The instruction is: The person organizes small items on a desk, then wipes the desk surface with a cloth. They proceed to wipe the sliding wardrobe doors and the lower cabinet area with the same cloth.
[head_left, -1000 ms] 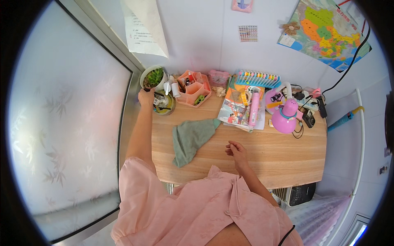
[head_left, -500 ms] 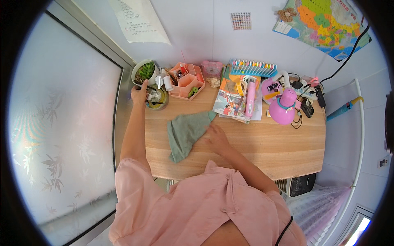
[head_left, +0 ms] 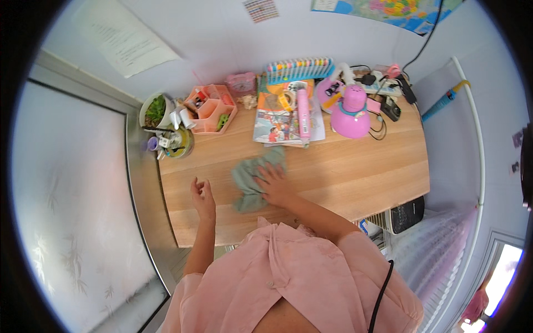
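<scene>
My right hand (head_left: 276, 186) lies palm down on a grey-green cloth (head_left: 251, 178) that is bunched up on the wooden desk (head_left: 355, 172). The fingers spread over the cloth's right side, pressing it to the desk rather than gripping it. My left hand (head_left: 202, 195) hovers over the desk's left part, fingers loosely curled and apart, holding nothing. It is a short way left of the cloth and apart from it.
Along the back edge stand a potted plant (head_left: 156, 110), a round tin (head_left: 179, 143), a pink organiser (head_left: 212, 109), picture books (head_left: 277, 119) with a pink tube, a coloured abacus (head_left: 298, 67), a pink lamp (head_left: 351, 108) and cables (head_left: 388, 83). A window (head_left: 72, 194) is on the left.
My left hand has come back from the tin by the plant to the desk's front left. My right hand has moved onto the cloth and bunched it up.
</scene>
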`<act>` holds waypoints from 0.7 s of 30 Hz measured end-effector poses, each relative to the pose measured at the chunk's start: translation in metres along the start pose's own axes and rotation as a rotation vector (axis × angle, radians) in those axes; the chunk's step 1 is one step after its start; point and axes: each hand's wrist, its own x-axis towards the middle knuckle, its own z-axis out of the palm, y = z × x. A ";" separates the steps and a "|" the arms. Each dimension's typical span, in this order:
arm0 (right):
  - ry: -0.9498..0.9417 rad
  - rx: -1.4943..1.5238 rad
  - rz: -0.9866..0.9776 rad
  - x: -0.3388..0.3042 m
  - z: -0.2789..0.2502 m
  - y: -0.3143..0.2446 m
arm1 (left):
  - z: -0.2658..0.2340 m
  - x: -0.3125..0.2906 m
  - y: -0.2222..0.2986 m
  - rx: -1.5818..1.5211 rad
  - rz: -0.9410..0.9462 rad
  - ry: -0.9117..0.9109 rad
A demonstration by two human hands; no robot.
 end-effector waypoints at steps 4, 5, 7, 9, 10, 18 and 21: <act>0.261 0.039 0.254 -0.147 -0.039 0.103 | 0.019 -0.033 -0.006 0.227 0.238 -0.070; 0.304 -0.080 0.452 -0.183 -0.050 0.128 | 0.026 -0.036 -0.007 0.267 0.286 -0.086; 0.474 -0.112 0.769 -0.219 -0.049 0.156 | 0.045 -0.037 -0.006 0.343 0.398 -0.130; 0.734 0.063 0.958 -0.229 -0.032 0.190 | 0.066 -0.045 -0.012 0.424 0.448 -0.090; 0.638 0.147 0.834 -0.208 -0.044 0.173 | 0.076 -0.050 -0.014 0.469 0.472 -0.067; 0.261 -0.131 0.327 -0.123 -0.014 0.074 | 0.149 -0.077 0.017 0.636 0.210 -0.199; 0.376 -0.211 0.627 -0.185 -0.064 0.163 | 0.161 -0.084 0.023 0.749 0.175 -0.147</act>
